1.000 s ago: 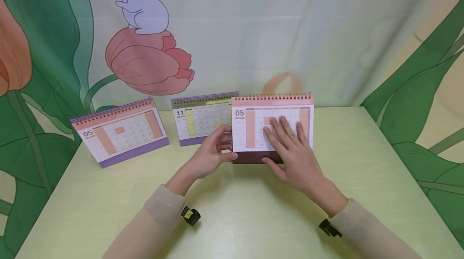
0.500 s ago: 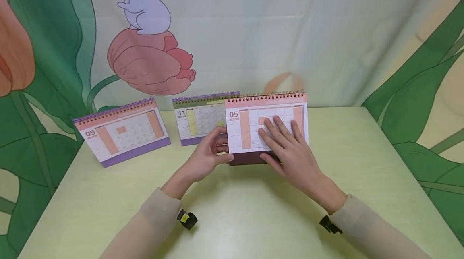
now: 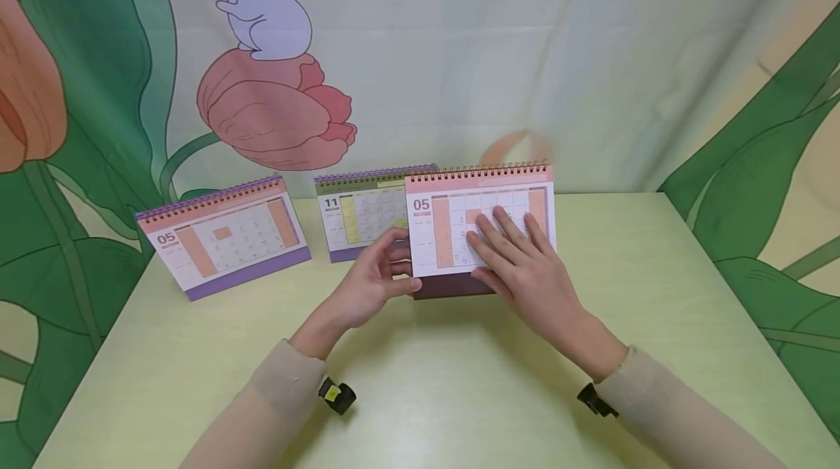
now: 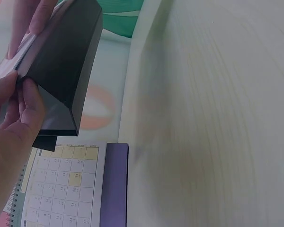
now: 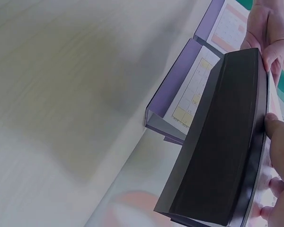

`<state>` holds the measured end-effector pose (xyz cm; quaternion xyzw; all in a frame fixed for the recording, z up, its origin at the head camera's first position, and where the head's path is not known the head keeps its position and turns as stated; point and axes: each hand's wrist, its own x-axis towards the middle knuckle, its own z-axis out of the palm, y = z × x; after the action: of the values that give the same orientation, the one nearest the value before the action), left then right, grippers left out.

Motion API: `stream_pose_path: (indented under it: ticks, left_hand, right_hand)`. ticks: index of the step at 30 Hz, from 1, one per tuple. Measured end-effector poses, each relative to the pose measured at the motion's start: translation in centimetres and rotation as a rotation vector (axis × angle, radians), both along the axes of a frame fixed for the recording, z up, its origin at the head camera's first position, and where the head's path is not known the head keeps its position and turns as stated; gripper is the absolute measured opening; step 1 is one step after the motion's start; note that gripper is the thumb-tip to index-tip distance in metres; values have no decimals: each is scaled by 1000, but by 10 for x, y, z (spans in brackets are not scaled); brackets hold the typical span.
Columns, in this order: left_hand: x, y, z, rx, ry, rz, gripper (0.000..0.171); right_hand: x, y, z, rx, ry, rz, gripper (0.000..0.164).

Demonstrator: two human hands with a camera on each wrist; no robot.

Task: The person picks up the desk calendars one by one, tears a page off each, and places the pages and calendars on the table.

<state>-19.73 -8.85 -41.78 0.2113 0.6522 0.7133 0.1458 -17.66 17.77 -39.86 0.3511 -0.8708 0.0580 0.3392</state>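
A spiral-bound desk calendar [image 3: 423, 239] with a pink-topped page marked 05 and a dark base [image 3: 449, 287] is held in front of me in the head view. My left hand [image 3: 367, 283] grips its lower left edge, thumb in front and fingers behind. Across the page lies my right hand [image 3: 534, 279], fingers straight and spread. Both wrist views show the underside of the black base [image 4: 68, 52] raised off the table. Just behind, a calendar with a green top and purple base [image 3: 374, 214], marked 11, is partly covered by the held one.
Another calendar [image 3: 236, 235], pink-topped with a purple base and marked 05, stands angled at the left of the pale table [image 3: 420, 396]. A curtain printed with tulips and a white animal [image 3: 282, 20] hangs along the back edge.
The held calendar has shifted a little to the left and tilted slightly, its right side rising. Both hands have moved with it. The other two calendars stand where they were.
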Motion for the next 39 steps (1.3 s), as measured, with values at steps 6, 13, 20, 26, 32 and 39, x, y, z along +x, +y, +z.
stream_pose_path:
  ticks: [6,13,20,26,32,39]
  left_hand:
    - [0,-1,0,0,-14,8,60]
    - [1,-3,0,1,-15,2,59]
    - [0,-6,-2,4,-5,-10,60]
    - [-1,-7,-2,6,1,-15,62]
    - [0,-6,-2,21,8,-29,61]
    - [4,-6,-1,-1,2,-33,60]
  right_hand:
    - [-1,0,3,35,3,10,52]
    - [-2,1,5,49,13,25,48]
    - [0,-1,8,64,30,36,44]
    - [0,-2,8,65,47,48,41]
    - [1,-4,5,50,97,77,40]
    - [4,-6,6,-4,111,99,24]
